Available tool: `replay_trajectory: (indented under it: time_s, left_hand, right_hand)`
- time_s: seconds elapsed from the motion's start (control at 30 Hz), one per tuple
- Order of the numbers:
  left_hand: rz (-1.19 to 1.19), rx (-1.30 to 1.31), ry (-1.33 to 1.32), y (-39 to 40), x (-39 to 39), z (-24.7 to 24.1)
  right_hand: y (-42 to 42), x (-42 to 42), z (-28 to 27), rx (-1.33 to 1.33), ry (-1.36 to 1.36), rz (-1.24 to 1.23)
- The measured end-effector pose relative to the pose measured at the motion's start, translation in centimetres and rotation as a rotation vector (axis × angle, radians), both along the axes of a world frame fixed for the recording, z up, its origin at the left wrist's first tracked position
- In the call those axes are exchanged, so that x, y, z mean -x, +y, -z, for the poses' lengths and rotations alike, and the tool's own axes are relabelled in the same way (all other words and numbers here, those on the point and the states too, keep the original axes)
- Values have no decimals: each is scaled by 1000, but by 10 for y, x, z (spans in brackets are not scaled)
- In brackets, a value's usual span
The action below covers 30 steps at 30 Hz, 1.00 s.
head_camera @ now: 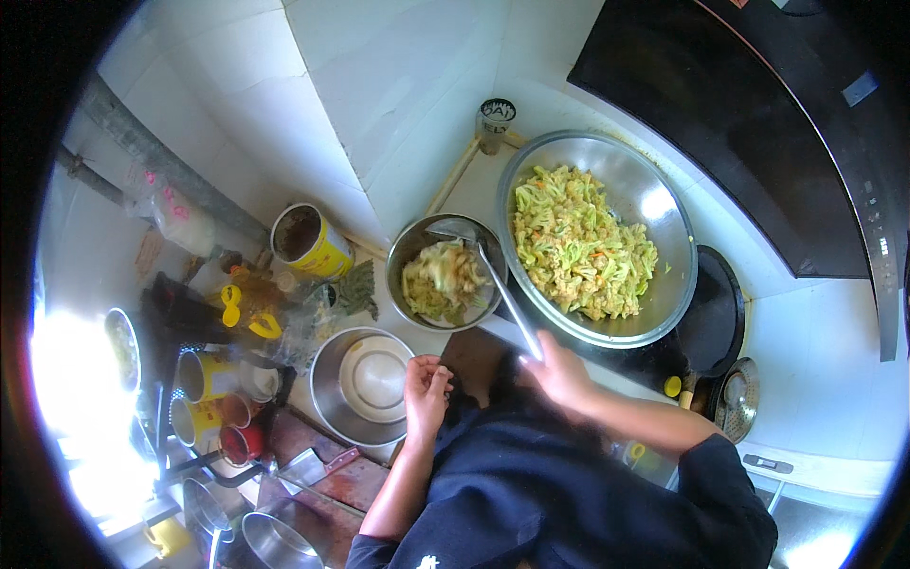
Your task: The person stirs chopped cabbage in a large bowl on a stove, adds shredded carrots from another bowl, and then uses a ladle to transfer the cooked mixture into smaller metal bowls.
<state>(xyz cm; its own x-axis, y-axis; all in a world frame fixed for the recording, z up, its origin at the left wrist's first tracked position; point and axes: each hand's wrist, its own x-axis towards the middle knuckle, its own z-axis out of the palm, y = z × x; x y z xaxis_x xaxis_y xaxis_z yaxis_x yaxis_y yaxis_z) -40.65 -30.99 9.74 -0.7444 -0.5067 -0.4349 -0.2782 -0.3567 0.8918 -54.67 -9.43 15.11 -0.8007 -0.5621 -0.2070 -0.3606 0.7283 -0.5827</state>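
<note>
My right hand (558, 370) grips the long handle of a metal ladle or spatula (513, 302), whose head rests inside a steel pot (393, 284). Chopped cauliflower (437, 281) in that pot is partly blurred. At the pot's upper right stands a large steel basin (679, 284), tilted in the view, with a big heap of cooked-looking cauliflower (583, 245) and orange bits. My left hand (428, 391) is loosely curled at the right rim of an empty steel pot (377, 377); whether it touches the rim I cannot tell.
A black pan (711, 313) lies right of the basin beneath a range hood (718, 128). A yellow tin (330, 252), bottles and a plastic bag (306, 341) crowd the left. A cleaver (304, 471) lies on a board at lower left. A glass (494, 128) stands in the corner.
</note>
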Motion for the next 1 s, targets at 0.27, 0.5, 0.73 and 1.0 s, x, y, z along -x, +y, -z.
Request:
replay_trajectory:
  time_s: [0.27, 0.5, 0.73, 1.0]
  left_hand:
    - [132, 15, 19, 8, 29, -1]
    - [307, 3, 92, 45, 89, -4]
    - [424, 200, 58, 80, 145, 2]
    - [338, 182, 54, 87, 155, 18]
  right_hand:
    - [20, -11, -67, 668, -983, 313]
    - [108, 35, -82, 671, -669, 544]
    - [237, 154, -39, -427, 213, 475]
    - [198, 139, -70, -264, -767, 551]
